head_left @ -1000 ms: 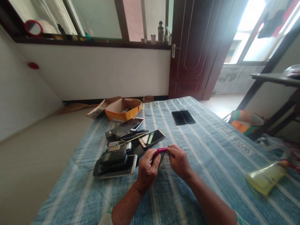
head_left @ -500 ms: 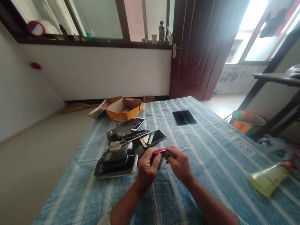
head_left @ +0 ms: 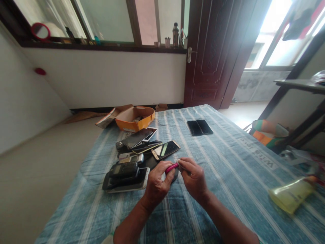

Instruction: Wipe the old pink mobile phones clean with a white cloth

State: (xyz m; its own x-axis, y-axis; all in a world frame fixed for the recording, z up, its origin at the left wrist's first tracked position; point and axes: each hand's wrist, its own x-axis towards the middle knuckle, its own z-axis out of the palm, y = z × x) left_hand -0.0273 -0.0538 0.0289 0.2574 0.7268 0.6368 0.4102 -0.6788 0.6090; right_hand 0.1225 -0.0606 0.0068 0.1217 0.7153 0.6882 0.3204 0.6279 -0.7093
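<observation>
My left hand (head_left: 157, 181) is closed around a small pink-edged phone (head_left: 172, 167), thumb on the near side and fingers behind. Its dark body is mostly hidden under the hand. At the phone's right end, the fingertips of my right hand (head_left: 194, 178) are pinched together; what they hold, if anything, is too small to make out. Just beyond my hands lies a gold-framed smartphone (head_left: 166, 150). To the left, a black keypad phone (head_left: 124, 169) rests on a white-edged smartphone (head_left: 144, 181), with a silver keypad phone (head_left: 132, 158) behind.
More phones (head_left: 137, 138) are heaped before an open orange cardboard box (head_left: 134, 125). Two dark smartphones (head_left: 199, 127) lie side by side farther back. A yellow translucent packet (head_left: 290, 195) is on the right of the striped cloth (head_left: 228, 176). Beyond stands a brown door (head_left: 210, 61).
The pink-edged phone has tilted in my left hand, its right end higher and more of its pink side showing. My right fingertips have shifted slightly at its end. The other phones stay put.
</observation>
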